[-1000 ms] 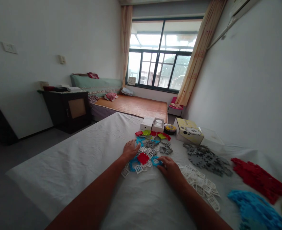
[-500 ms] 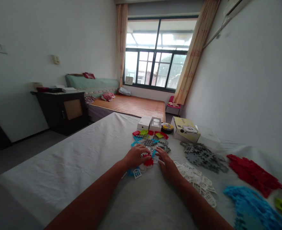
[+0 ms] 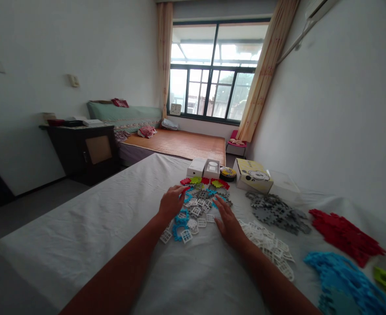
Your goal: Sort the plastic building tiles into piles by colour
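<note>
My left hand (image 3: 172, 203) has its fingers closed on a red plastic building piece (image 3: 186, 189), held at the left edge of a spread of interlocking pieces. Across from it, my right hand (image 3: 227, 218) is stretched out with the fingers apart, its fingertips at a blue piece (image 3: 217, 202) that they partly cover. Between the hands lie white window-shaped pieces (image 3: 202, 222) and grey notched pieces. Nearer to me, blue frame pieces (image 3: 179, 232) lie beside a white window piece (image 3: 186, 236).
On the right are piles of white pieces (image 3: 269, 245), grey pieces (image 3: 278, 212), red pieces (image 3: 348, 234) and blue pieces (image 3: 346, 280). Behind the spread stand white boxes (image 3: 196, 168), a round black-and-yellow tin (image 3: 227, 174) and a yellow cartoon box (image 3: 253, 176). A pale sheet (image 3: 91, 227) covers the surface.
My left hand has moved away and left from the middle, carrying the red piece and uncovering white and blue pieces. My right hand has shifted slightly forward, with blue still at its fingertips.
</note>
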`<state>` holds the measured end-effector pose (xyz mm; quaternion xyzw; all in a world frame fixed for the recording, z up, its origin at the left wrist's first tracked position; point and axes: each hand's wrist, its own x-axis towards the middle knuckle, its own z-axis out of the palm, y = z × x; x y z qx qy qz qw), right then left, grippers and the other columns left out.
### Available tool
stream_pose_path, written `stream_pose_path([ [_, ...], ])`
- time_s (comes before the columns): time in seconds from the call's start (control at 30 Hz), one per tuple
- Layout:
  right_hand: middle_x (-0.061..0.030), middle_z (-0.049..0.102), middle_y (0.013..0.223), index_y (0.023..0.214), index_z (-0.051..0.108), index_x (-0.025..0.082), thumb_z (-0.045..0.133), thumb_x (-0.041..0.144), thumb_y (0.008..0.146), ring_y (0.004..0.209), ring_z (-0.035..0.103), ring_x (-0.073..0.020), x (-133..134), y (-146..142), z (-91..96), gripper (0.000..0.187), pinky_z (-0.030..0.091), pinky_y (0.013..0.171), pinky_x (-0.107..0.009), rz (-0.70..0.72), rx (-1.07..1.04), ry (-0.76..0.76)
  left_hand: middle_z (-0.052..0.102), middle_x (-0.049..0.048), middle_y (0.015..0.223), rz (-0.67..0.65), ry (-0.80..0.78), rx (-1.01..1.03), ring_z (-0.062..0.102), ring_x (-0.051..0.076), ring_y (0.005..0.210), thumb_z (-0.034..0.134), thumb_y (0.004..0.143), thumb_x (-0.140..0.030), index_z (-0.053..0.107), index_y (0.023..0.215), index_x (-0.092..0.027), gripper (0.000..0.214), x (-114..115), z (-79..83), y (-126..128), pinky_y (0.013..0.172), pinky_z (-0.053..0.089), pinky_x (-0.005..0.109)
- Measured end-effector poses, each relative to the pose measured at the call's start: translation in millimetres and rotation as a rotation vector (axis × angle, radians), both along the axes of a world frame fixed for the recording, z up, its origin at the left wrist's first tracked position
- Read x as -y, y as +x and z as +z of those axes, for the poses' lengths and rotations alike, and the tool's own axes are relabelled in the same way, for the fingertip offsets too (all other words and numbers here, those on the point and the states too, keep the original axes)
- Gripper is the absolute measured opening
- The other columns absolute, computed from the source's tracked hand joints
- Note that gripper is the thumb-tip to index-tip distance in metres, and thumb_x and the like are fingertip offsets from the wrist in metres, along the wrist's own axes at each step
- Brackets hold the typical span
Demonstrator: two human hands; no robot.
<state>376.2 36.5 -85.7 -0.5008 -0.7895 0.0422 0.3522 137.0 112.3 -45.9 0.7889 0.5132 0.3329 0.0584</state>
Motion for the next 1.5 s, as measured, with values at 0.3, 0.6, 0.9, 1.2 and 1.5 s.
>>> stream_pose_path([
  [0.3,-0.0067,0.062,0.119,0.115,0.062,0.023,0.052,0.029,0.088,0.113,0.051,-0.0231,6.2,-2.9,13.3,0.029,0.044,0.095,-0.037,-0.080,0.271,-0.130,0.052,0.0087,0.131,0.171,-0.144,-0.109,0.048,0.028,0.117,0.052,0.085,-0.043,0.053,0.127,-0.025,0.045,-20.4,-24.1,-18.3,0.091,0.045,0.042],
  [0.6,-0.0053,0.069,0.098,0.100,0.066,0.025,0.043,0.023,0.093,0.097,0.058,-0.0203,13.0,-6.6,26.9,0.024,0.041,0.085,-0.032,-0.135,0.410,-0.077,0.057,0.0058,0.125,0.086,-0.089,-0.086,0.051,0.022,0.114,0.050,0.087,-0.038,0.063,0.113,-0.025,0.032,-24.4,-26.8,-16.6,0.097,0.042,0.034],
  [0.9,-0.0031,0.072,0.083,0.089,0.070,0.023,0.046,0.035,0.088,0.076,0.063,-0.0175,27.2,94.3,63.1,0.027,0.046,0.073,-0.029,-0.085,0.176,-0.317,0.060,0.0056,0.120,0.049,-0.050,-0.036,0.053,0.021,0.113,0.050,0.087,-0.035,0.066,0.108,-0.024,0.029,-28.8,-25.8,-17.7,0.100,0.041,0.033],
  [1.2,-0.0057,0.055,0.133,0.134,0.048,0.024,0.042,0.030,0.092,0.123,0.045,-0.0223,16.4,5.6,24.7,0.043,0.039,0.101,-0.040,-0.038,0.243,-0.119,0.060,0.0049,0.119,0.018,-0.067,-0.054,0.054,0.020,0.111,0.050,0.087,-0.030,0.065,0.107,-0.024,0.026,-25.7,-26.6,-15.7,0.100,0.041,0.032],
  [1.5,-0.0076,0.064,0.116,0.126,0.055,0.023,0.052,0.032,0.088,0.113,0.051,-0.0256,23.6,-1.4,25.0,0.039,0.041,0.094,-0.039,-0.041,0.397,-0.190,0.062,0.0049,0.117,-0.007,-0.055,-0.035,0.054,0.019,0.110,0.051,0.085,-0.026,0.066,0.107,-0.022,0.027,-24.9,-24.9,-15.5,0.100,0.040,0.032],
])
